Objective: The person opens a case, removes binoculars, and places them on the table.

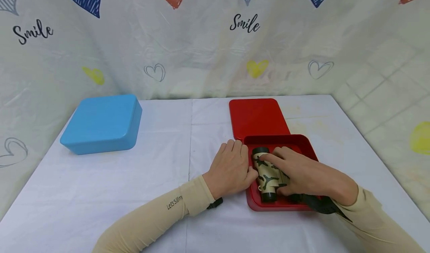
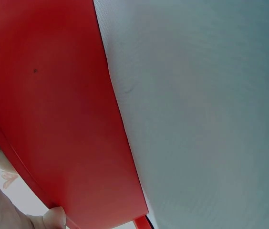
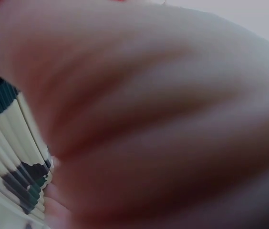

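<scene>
A pair of camouflage-patterned binoculars (image 1: 267, 172) lies inside a red box (image 1: 279, 207), along its left side. My right hand (image 1: 300, 171) grips the binoculars from the right, with the index finger laid across the near barrel's upper part. Blurred, that hand fills most of the right wrist view, and the binoculars' ribbed body (image 3: 22, 162) shows past it. My left hand (image 1: 231, 171) holds the box's left rim. In the left wrist view its thumb (image 2: 55, 217) touches the rim above the red outer wall (image 2: 67, 124). The right hand hides part of the box's inside.
The box's red lid (image 1: 258, 116) lies folded back behind it. A closed blue box (image 1: 100, 124) stands at the table's back left. White cloth covers the table (image 1: 161, 163), and a patterned curtain (image 1: 201, 40) hangs behind. A dark strap (image 1: 320, 204) hangs beneath my right wrist.
</scene>
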The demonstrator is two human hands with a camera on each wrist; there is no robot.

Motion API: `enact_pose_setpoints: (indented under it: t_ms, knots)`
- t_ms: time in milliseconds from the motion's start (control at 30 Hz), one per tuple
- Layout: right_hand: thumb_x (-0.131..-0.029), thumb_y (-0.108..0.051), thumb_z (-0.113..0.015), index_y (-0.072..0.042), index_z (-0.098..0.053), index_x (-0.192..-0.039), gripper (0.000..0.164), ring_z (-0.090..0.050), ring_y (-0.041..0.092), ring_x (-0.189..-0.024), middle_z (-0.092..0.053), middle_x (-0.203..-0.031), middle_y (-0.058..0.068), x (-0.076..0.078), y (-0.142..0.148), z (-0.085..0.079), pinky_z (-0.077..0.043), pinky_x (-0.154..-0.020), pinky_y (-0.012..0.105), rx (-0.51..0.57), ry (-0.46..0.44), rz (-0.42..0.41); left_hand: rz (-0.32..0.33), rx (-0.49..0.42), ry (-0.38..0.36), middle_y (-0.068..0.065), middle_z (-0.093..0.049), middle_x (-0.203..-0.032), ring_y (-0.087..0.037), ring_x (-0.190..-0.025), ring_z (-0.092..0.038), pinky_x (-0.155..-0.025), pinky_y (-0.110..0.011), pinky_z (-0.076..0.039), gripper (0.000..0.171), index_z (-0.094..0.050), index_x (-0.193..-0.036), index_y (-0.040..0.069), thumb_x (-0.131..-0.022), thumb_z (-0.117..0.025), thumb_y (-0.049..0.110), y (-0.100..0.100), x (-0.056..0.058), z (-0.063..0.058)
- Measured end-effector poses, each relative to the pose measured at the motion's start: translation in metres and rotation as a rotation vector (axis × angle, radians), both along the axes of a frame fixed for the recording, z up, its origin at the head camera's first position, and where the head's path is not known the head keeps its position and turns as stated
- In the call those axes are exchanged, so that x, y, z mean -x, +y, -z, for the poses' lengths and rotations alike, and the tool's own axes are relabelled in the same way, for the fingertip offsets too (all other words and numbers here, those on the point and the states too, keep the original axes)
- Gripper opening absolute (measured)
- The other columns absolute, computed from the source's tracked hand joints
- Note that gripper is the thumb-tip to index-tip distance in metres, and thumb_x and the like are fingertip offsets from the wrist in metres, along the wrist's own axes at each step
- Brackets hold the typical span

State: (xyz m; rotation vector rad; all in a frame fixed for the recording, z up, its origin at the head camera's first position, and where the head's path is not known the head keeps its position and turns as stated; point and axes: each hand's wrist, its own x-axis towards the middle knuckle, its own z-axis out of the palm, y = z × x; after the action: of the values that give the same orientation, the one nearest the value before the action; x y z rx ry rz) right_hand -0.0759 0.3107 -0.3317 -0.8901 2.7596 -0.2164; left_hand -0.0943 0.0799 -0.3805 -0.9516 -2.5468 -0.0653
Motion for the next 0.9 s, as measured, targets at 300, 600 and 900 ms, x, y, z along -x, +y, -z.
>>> enact_pose_setpoints:
  t_ms: [300,600,900]
  knots:
    - [-0.072,-0.028,-0.093,-0.019,-0.054,-0.144,0.082,-0.050,0.010,-0.102,-0.058,-0.115,-0.002,-0.0004,0.0003,0.0015,-0.055,-0.080,0.026,0.032,0.045,-0.032,0.001,-0.002,-0.013,0.000,-0.051,-0.079,-0.015,-0.075,-0.041,-0.066,-0.025,-0.018,0.023,-0.053,-0.084,0.015,-0.088,-0.061,0.036,0.0005,0.0002,0.0004]
    - [-0.069,-0.023,-0.092,-0.020,-0.055,-0.141,0.081,-0.050,0.010,-0.100,-0.057,-0.113,-0.002,-0.0012,-0.0006,0.0004,-0.053,-0.076,0.023,0.057,0.085,-0.046,0.000,-0.010,-0.026,-0.001,-0.051,-0.079,-0.015,-0.075,-0.041,-0.066,-0.025,-0.019,0.023,-0.053,-0.084,0.015,-0.089,-0.061,0.037,0.0004,-0.0001,0.0009]
    - [-0.068,-0.021,-0.091,-0.018,-0.058,-0.138,0.077,-0.050,0.010,-0.102,-0.060,-0.114,-0.001,-0.0018,0.0018,-0.0049,-0.055,-0.077,0.024,0.071,0.142,-0.040,-0.002,-0.003,-0.002,-0.001,-0.051,-0.079,-0.015,-0.075,-0.042,-0.066,-0.025,-0.018,0.024,-0.053,-0.083,0.015,-0.089,-0.061,0.037,0.0012,0.0011,0.0020]
